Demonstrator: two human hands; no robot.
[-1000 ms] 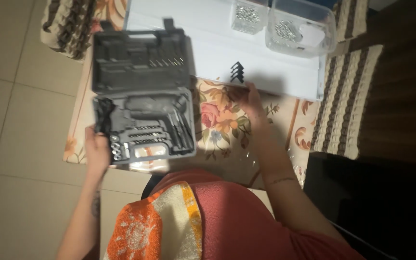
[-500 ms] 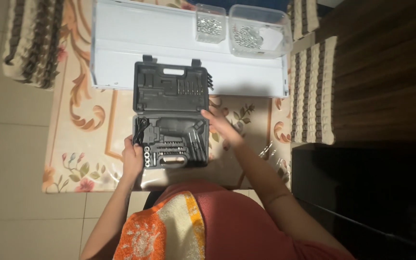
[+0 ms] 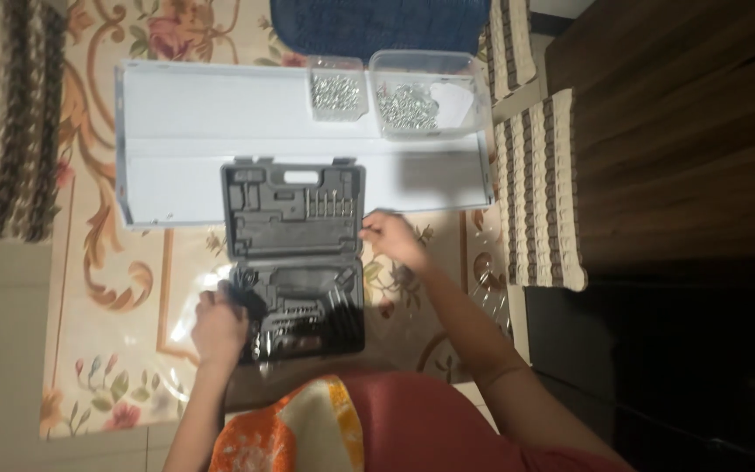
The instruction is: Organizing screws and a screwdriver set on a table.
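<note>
Floral-covered table [image 3: 124, 288] is carrying an opened grey tool case [image 3: 294, 262], the left hand [image 3: 218, 328] gripping its left edge and the right hand [image 3: 391, 238] pinching its right edge, steadying it flat.

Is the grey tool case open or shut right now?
Open. The tool case lies flat, lid folded back onto the white panel, bits showing inside. Left hand and right hand touch its sides.

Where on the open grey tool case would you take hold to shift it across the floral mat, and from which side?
Probably grip the tool case by its two outer side edges, coming from the near side. It lies open and flat, so its carry handle is spread against the white panel. The left hand and right hand already sit at those edges.
</note>
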